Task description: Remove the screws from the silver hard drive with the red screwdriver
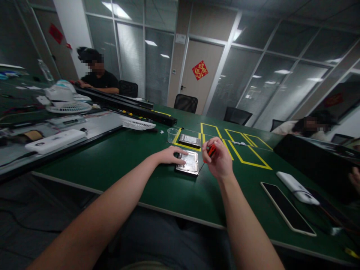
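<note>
On the green table lies a silver hard drive (189,163), flat in front of me. My left hand (172,155) rests on its left part, fingers apart and touching the top face. My right hand (218,155) is closed around the red and black handle of a screwdriver (211,150). Its thin shaft slants down-left toward the drive's right edge; whether the tip touches, I cannot tell. Just behind lies a second hard drive (190,140) with a label, inside a yellow taped frame. Beside that stands a clear plastic cup (172,135).
Yellow tape rectangles (254,157) mark the table (157,183). At right lie a phone (288,208) and a white power strip (297,187), near a black box (315,159). Fan parts (67,97) and a large panel (95,125) fill the left. Two people sit farther off.
</note>
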Action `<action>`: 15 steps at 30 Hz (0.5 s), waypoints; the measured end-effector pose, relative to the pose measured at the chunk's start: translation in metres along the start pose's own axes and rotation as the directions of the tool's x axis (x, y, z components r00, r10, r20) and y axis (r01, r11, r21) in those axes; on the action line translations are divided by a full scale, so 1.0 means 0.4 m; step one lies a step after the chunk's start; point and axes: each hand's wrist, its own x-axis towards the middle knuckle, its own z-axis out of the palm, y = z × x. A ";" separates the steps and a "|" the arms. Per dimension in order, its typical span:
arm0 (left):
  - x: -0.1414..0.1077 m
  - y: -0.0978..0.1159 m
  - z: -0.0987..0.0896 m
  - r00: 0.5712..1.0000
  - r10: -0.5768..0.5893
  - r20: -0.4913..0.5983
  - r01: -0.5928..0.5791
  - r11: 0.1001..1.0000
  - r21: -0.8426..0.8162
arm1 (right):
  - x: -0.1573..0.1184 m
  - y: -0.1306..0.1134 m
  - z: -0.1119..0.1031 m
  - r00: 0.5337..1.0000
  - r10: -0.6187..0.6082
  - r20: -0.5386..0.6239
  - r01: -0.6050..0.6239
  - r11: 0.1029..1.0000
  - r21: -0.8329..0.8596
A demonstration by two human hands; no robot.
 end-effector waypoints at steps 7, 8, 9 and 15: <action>0.003 -0.005 0.003 0.999 0.031 -0.012 -0.031 0.999 0.012 | 0.007 0.012 -0.012 0.999 -0.037 -0.017 0.036 0.999 -0.018; 0.003 -0.005 0.004 0.999 0.032 -0.013 -0.032 0.999 0.012 | 0.006 0.014 -0.012 0.998 -0.051 -0.029 0.051 0.999 -0.019; 0.003 -0.005 0.004 1.000 0.028 -0.013 -0.028 1.000 0.011 | 0.005 0.015 -0.011 0.997 -0.064 -0.038 0.064 0.998 -0.019; -0.001 0.002 0.001 1.000 -0.008 -0.007 0.008 1.000 0.010 | 0.003 0.012 -0.008 0.999 -0.040 -0.028 0.040 0.999 0.003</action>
